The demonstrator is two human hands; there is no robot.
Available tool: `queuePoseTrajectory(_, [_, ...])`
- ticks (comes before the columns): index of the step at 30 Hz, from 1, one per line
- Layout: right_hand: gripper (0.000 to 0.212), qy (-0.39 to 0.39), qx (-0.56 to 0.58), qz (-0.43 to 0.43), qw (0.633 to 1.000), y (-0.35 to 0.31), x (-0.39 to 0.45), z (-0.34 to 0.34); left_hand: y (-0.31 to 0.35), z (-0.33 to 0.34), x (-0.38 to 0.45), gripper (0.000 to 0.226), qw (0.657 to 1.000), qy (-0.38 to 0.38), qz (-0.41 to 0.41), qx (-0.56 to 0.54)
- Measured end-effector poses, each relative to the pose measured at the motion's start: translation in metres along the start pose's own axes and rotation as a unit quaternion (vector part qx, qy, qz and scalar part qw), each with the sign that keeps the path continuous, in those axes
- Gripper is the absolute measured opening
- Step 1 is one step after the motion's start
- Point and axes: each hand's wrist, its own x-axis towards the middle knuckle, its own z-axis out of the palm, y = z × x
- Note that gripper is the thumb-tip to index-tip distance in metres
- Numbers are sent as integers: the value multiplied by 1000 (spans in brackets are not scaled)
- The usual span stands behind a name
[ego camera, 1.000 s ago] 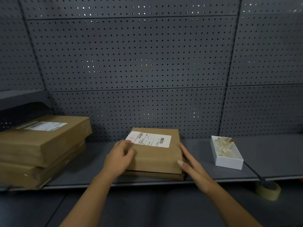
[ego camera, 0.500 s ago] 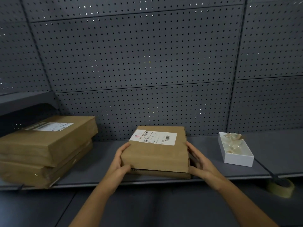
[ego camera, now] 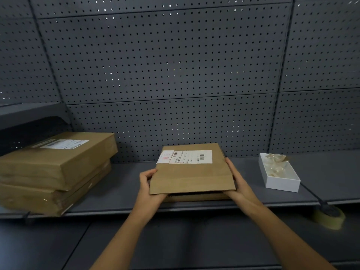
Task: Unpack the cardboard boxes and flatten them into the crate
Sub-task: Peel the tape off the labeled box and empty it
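A flat brown cardboard box point(ego camera: 191, 172) with a white shipping label sits in the middle of the grey shelf point(ego camera: 124, 184). Its near edge is raised, with a dark gap showing under the top panel. My left hand point(ego camera: 149, 189) grips the box's near left corner, thumb on top. My right hand point(ego camera: 236, 182) holds the right side, fingers curled under the edge. Two larger brown boxes point(ego camera: 54, 168) lie stacked at the left of the shelf. No crate is in view.
A small open white box point(ego camera: 280, 179) with crumpled clear wrapping stands on the shelf to the right. A roll of tape point(ego camera: 329, 217) hangs at the shelf's front right edge. Grey pegboard point(ego camera: 165, 75) closes off the back.
Both hands went from resting on the box to gripping its sides. The near edge of the box has lifted and come a little toward me.
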Motion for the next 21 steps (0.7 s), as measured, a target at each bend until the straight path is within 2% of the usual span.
queuePoseTrajectory(2, [110, 49, -27, -3, 998, 3, 0, 10, 0, 8, -1, 71, 1000, 19, -7, 15])
queuePoseTrajectory(4, [103, 118, -32, -10, 992, 3, 2, 18, 1, 14, -4, 69, 999, 44, -7, 30])
queuePoseTrajectory(6, [98, 152, -29, -8, 988, 2, 4, 23, 1, 16, -6, 69, 997, 59, -4, 45])
queuePoseTrajectory(12, [108, 131, -84, -8, 988, 13, 1, 14, 4, 8, -5, 70, 997, 37, 2, 74])
queuePoseTrajectory(18, [91, 125, -55, 14, 991, 4, 2, 4, 13, 2, -2, 76, 991, -28, 8, 127])
queuePoseTrajectory(21, [90, 75, -77, 60, 992, -3, -1, -6, 18, 2, 2, 80, 988, -62, -2, 145])
